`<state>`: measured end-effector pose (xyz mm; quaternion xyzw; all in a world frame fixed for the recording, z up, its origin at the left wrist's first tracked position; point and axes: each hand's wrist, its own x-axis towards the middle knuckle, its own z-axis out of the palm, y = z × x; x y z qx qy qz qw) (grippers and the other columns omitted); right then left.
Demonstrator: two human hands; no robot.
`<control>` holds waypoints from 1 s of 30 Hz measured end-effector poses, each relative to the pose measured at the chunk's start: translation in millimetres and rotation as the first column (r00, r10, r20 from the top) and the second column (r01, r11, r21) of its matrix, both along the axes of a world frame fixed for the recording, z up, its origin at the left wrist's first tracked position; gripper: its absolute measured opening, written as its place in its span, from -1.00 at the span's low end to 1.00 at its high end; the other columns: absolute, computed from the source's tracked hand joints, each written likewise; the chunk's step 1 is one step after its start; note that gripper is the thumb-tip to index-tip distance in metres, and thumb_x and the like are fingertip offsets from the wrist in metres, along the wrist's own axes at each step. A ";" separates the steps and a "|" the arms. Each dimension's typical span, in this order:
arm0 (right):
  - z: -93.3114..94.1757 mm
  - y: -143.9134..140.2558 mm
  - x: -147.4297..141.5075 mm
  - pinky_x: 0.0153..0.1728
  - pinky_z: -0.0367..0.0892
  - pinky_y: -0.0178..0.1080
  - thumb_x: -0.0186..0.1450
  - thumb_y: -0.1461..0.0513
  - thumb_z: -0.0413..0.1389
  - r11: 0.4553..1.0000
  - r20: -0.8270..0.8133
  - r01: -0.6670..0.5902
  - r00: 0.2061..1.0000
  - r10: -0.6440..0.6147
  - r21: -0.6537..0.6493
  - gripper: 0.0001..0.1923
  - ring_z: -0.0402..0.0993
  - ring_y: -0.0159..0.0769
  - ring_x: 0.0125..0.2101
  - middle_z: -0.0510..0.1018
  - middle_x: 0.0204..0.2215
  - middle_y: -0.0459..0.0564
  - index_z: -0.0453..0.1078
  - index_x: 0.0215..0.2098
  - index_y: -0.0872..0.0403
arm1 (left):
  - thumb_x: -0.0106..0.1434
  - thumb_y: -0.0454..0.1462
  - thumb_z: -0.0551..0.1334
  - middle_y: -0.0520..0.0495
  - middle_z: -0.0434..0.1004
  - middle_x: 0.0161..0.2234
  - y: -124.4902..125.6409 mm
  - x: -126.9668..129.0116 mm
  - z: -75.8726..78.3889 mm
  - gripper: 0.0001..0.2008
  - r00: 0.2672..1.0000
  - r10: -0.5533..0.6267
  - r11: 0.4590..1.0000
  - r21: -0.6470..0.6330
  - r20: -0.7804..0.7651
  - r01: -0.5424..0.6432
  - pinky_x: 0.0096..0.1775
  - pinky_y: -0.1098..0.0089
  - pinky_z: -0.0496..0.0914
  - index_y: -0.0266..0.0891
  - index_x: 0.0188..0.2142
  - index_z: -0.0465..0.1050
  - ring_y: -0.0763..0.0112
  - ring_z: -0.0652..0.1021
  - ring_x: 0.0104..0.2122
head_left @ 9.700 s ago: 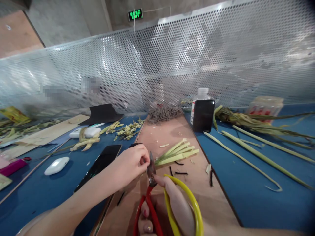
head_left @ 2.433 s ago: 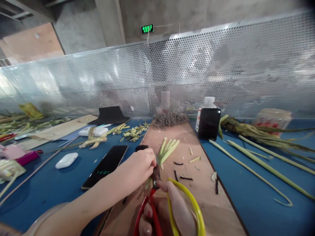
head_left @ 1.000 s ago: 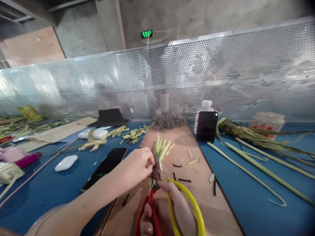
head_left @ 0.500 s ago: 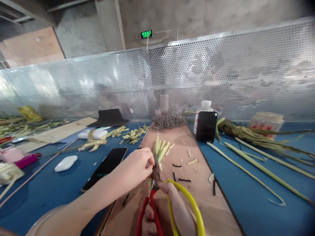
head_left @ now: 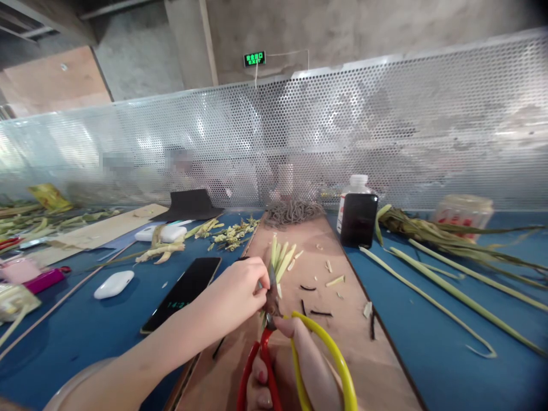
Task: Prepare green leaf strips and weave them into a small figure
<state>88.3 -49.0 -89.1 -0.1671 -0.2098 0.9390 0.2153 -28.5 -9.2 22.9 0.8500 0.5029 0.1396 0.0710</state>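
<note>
The right hand point(head_left: 308, 357) grasps scissors point(head_left: 270, 322) at the near edge: fingers curled around the red handle, thumb inside the yellow handle. The blades point to the far side. The left hand point(head_left: 248, 288) reaches in from the left, beside the blades. Its fingers pinch the near part of a bundle of pale green leaf strips point(head_left: 284, 261); the blades partly hide the contact. The strips fan out toward the far side, above a brown board point(head_left: 355, 374).

Right of the strips, 3 dark slivers and pale scraps lie on the board. Left of the board, a phone point(head_left: 192, 279) and a white case point(head_left: 114, 285) lie on the blue surface point(head_left: 411, 359). Long green stalks point(head_left: 451, 292) lie to the right.

Farther away, cut leaf pieces point(head_left: 234, 235) lie left of the board, and a heap of grey cord point(head_left: 293, 212) rests at its far end. A bottle point(head_left: 358, 181) stands to the right, behind a black upright slab point(head_left: 360, 222). A perforated metal panel point(head_left: 308, 131) spans the far side; above it is a green exit sign point(head_left: 254, 59).
</note>
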 end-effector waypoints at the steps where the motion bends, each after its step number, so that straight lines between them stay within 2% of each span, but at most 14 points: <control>1: -0.9 0.8 0.0 -0.71 -0.07 -0.40 0.19 -0.24 -0.41 1.000 0.004 -0.007 1.000 0.007 -0.001 -0.28 0.07 -0.45 -0.76 0.20 -0.80 -0.08 0.21 -0.66 0.09 | 0.01 -0.48 0.08 0.02 0.36 -0.40 -0.5 0.2 0.5 -0.87 1.000 -0.001 1.000 0.003 0.004 0.001 -0.41 0.50 0.29 -0.27 -0.52 0.32 0.51 0.43 -0.48; 5: -2.6 1.5 -1.0 -0.73 -0.08 -0.40 0.20 -0.23 -0.41 1.000 0.029 0.018 0.999 -0.018 -0.009 -0.31 0.04 -0.44 -0.77 0.20 -0.80 -0.08 0.20 -0.64 0.08 | 0.01 -0.49 0.08 0.03 0.35 -0.41 -2.2 1.2 1.6 -0.86 1.000 0.002 1.000 0.003 0.012 -0.002 -0.41 0.50 0.29 -0.26 -0.53 0.30 0.50 0.43 -0.48; 9: 1.9 -1.5 -1.8 -0.70 0.01 -0.38 0.15 -0.28 -0.36 0.998 0.010 0.052 0.999 -0.052 0.021 -0.30 0.13 -0.41 -0.74 0.27 -0.74 -0.05 0.23 -0.59 0.09 | 0.00 -0.49 0.08 0.03 0.34 -0.41 -2.6 2.4 1.5 -0.86 1.000 0.012 1.000 -0.007 0.000 -0.012 -0.42 0.50 0.28 -0.26 -0.54 0.31 0.51 0.43 -0.49; 14: 22.5 -3.5 -1.1 -0.73 -0.14 -0.40 0.25 -0.09 -0.59 0.999 0.103 0.015 0.995 -0.011 -0.040 -0.28 -0.02 -0.43 -0.79 0.14 -0.83 -0.09 0.17 -0.68 0.07 | -0.01 -0.48 0.09 0.04 0.33 -0.43 -2.1 1.9 1.9 -0.87 1.000 0.005 1.000 0.011 0.010 -0.005 -0.40 0.49 0.29 -0.26 -0.55 0.28 0.50 0.42 -0.49; 20: 24.9 -4.3 1.0 -0.72 -0.09 -0.40 0.22 -0.14 -0.55 0.999 0.093 0.018 0.996 -0.015 -0.031 -0.27 0.07 -0.43 -0.77 0.18 -0.78 -0.07 0.18 -0.69 0.08 | 0.01 -0.46 0.08 0.04 0.32 -0.42 -2.8 0.1 0.7 -0.88 1.000 -0.001 1.000 0.009 0.029 0.001 -0.44 0.51 0.28 -0.25 -0.52 0.28 0.52 0.40 -0.51; 25: 30.0 -4.9 3.1 -0.70 -0.08 -0.42 0.25 -0.06 -0.45 0.999 0.065 0.018 0.998 -0.015 -0.040 -0.39 0.02 -0.45 -0.76 0.18 -0.79 -0.07 0.15 -0.67 0.08 | 0.03 -0.46 0.07 0.04 0.32 -0.42 -2.8 0.2 1.5 -0.89 0.999 0.009 1.000 0.012 0.052 -0.009 -0.46 0.51 0.28 -0.25 -0.52 0.27 0.55 0.38 -0.54; 30: 35.2 -5.8 0.8 -0.73 -0.15 -0.42 0.24 -0.11 -0.49 0.999 0.141 0.026 0.990 -0.023 -0.020 -0.35 -0.03 -0.46 -0.78 0.14 -0.81 -0.10 0.13 -0.69 0.07 | 0.01 -0.46 0.09 0.05 0.32 -0.43 -3.1 0.4 1.9 -0.88 0.999 0.005 1.000 0.026 0.049 -0.007 -0.45 0.51 0.28 -0.25 -0.53 0.27 0.52 0.40 -0.52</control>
